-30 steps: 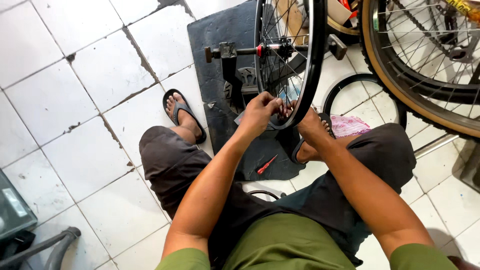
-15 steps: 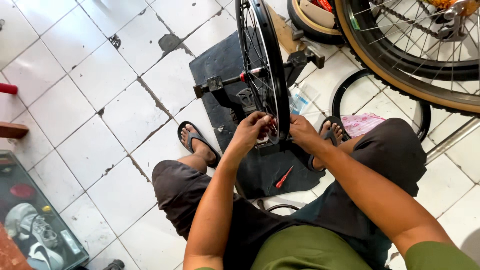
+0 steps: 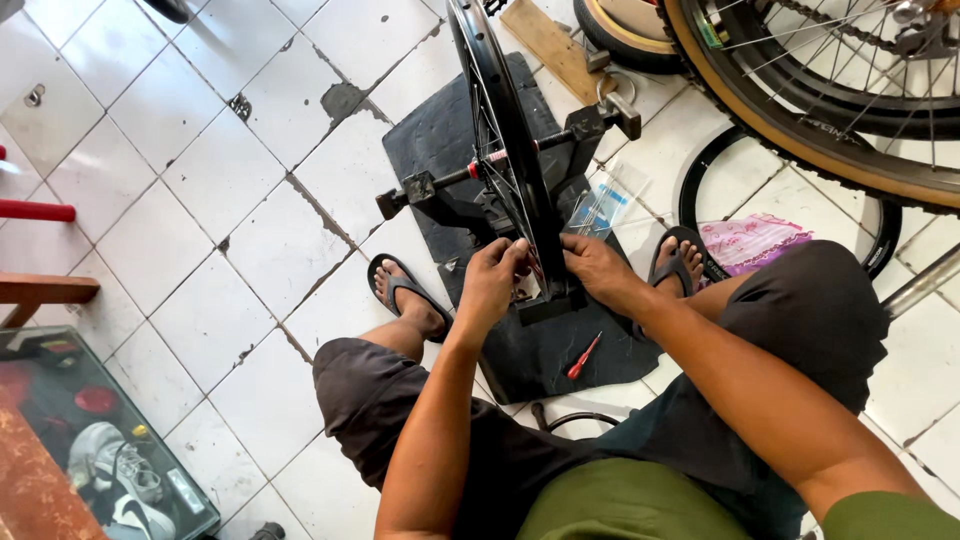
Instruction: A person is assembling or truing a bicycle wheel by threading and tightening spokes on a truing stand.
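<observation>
Sitting on a white tiled floor (image 3: 200,200), a person works on a black bike wheel (image 3: 505,150). It stands up in a black stand (image 3: 520,215) on a dark mat (image 3: 440,130), at about 12 o'clock from the hands.

The wheel looks stiff at the rim, but its thin spokes could bend, so the rim is probably the best place to hold it. The left hand (image 3: 492,285) is curled with its fingers pinching at the low rim. The right hand (image 3: 597,268) is half closed on the other side; I cannot tell what it grips.

At 2 o'clock a big tan tyre (image 3: 790,120) crowds in. A pink cloth (image 3: 752,240) lies at 3 o'clock. A small red screwdriver (image 3: 584,357) lies at 6 o'clock.
</observation>
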